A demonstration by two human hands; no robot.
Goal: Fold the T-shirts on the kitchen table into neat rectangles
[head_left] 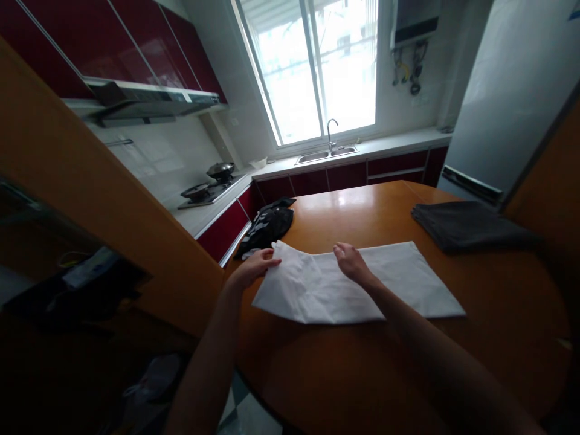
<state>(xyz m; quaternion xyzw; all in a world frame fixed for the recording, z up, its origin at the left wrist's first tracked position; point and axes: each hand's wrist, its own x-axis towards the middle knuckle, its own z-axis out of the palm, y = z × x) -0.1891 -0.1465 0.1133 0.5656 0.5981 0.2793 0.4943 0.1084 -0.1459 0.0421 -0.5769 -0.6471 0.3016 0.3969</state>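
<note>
A white folded cloth (403,281) lies lengthwise across the wooden table in front of me. My left hand (258,266) is closed on its left end, thumb on top, and that end is lifted a little off the tabletop. Over the middle of the far edge, my right hand (351,261) has its fingers curled in, closed on the cloth; the fingertips are partly hidden. Between my hands the far edge sags slightly and the fabric shows soft creases. The cloth's right part rests flat.
The round wooden table (362,211) holds a dark grey folded cloth (471,225) on the right and a black garment with pale markings (272,223) at the far left. Beyond are a stove with pans (221,169), a sink (312,157) and a fridge (512,103).
</note>
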